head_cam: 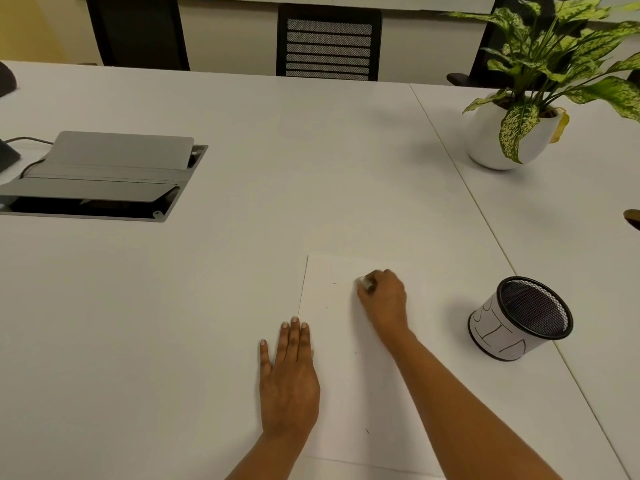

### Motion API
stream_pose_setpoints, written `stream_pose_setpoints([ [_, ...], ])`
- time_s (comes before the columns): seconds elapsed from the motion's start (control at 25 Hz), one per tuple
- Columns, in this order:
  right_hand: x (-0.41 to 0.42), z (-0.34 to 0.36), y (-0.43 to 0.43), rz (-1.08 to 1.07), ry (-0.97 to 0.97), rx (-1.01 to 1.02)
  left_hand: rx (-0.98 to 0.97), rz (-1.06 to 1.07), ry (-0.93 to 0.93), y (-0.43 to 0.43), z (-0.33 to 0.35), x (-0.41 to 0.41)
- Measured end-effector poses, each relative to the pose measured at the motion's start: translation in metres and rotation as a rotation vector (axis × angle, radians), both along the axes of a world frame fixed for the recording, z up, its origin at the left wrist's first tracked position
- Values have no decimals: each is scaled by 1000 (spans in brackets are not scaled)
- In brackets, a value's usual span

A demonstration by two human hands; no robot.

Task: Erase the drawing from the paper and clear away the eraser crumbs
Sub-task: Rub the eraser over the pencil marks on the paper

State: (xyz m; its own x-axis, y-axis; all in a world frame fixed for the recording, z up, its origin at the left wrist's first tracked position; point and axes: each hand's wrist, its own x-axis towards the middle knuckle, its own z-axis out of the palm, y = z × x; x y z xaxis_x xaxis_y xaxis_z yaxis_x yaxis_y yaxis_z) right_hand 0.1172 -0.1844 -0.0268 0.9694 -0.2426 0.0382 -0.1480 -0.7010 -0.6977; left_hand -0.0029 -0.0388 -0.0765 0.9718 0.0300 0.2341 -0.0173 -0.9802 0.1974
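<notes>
A white sheet of paper point(343, 393) lies on the white table in front of me. My right hand point(382, 299) grips a small white eraser point(363, 281) and holds it down on the upper part of the sheet. My left hand point(289, 379) lies flat with straight fingers across the paper's left edge. A few tiny dark specks point(366, 430) are scattered on the sheet. No drawing lines are plain to see near the eraser.
A black mesh pen cup point(519, 320) wrapped in paper stands to the right of the sheet. A potted plant point(509, 133) sits at the back right. An open cable box point(104, 178) is set into the table at left. Chairs stand behind the table.
</notes>
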Motion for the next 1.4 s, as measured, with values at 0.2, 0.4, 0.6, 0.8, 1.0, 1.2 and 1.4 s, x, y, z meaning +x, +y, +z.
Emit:
stream_pose_setpoints([
  [0.2, -9, -1, 36, 34, -10, 83, -9, 3, -4, 0, 0, 1],
  [0.4, -10, -7, 54, 149, -51, 14, 2, -1, -11, 0, -2, 1],
  [0.6, 16, 0, -22, -115, -16, -47, 24, -13, -34, 0, -1, 0],
  [0.8, -53, -2, 14, 128, -36, 68, 12, -4, -22, 0, 1, 1],
  [1.0, -79, -9, 0, 155, -48, -93, -15, 7, 1, -1, 5, 0],
  [1.2, -79, 1, -24, -35, -26, -78, 1, 6, 23, 0, 3, -1],
  [1.4, -139, -12, 1, 221, -20, 28, 14, 9, 14, 0, 2, 2],
])
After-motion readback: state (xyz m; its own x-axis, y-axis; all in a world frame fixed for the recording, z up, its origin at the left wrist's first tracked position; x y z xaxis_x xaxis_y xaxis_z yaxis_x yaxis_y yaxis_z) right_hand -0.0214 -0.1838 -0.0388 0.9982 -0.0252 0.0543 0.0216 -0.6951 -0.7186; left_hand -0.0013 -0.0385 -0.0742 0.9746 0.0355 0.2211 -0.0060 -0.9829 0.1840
